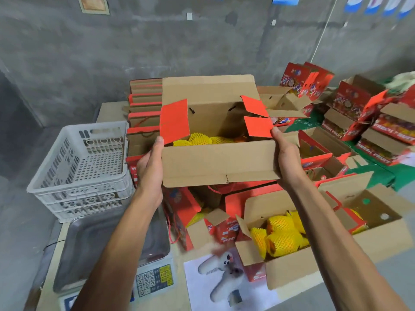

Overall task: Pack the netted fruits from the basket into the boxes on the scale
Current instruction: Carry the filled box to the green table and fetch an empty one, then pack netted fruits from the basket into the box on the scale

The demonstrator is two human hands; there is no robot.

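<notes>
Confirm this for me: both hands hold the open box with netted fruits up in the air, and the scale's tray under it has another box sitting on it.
Not quite. The head view shows the scale's tray bare, no box on it. Otherwise correct: left hand and right hand hold the open box with netted fruits.

A box [221, 162] sits between the left hand [150, 163] and right hand [286, 153], netted fruits [199, 139] inside. The basket [83, 167] lies left, the scale [112, 250] before it. More boxes [350, 135] crowd the tabletop [112, 111] to the right.

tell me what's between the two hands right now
In the head view, the open cardboard box with netted fruits inside sits between the left hand and right hand, held at both ends.
</notes>
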